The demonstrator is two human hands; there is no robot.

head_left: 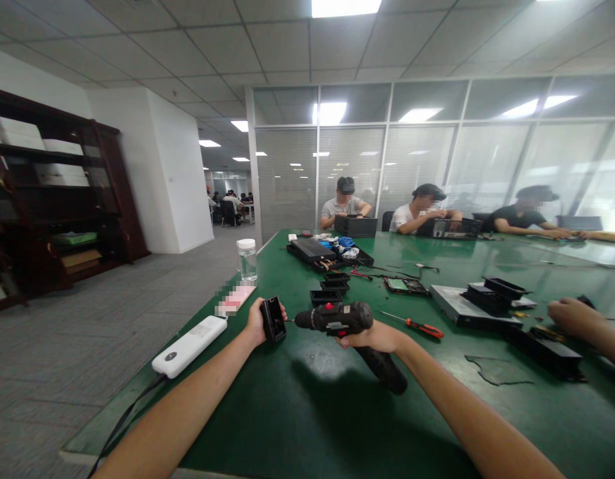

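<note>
My left hand (258, 322) is closed around a small black open-fronted housing (274, 319), held upright above the green table. My right hand (375, 336) grips a black cordless drill (337, 319) by its handle, and its bit points left at the housing. Whether the bit's tip touches the housing I cannot tell. Several similar black frames (325, 297) lie just behind the drill. To the right of the drill rests a screwdriver (422, 328) with an orange and black handle.
A white power bank (190, 346) with a black strap, a pink phone-like slab (237, 297) and a clear jar (247, 261) line the left table edge. At right are a silver drive unit (467, 309), a black part (547, 352) and another person's hand (580, 319). Several people sit opposite.
</note>
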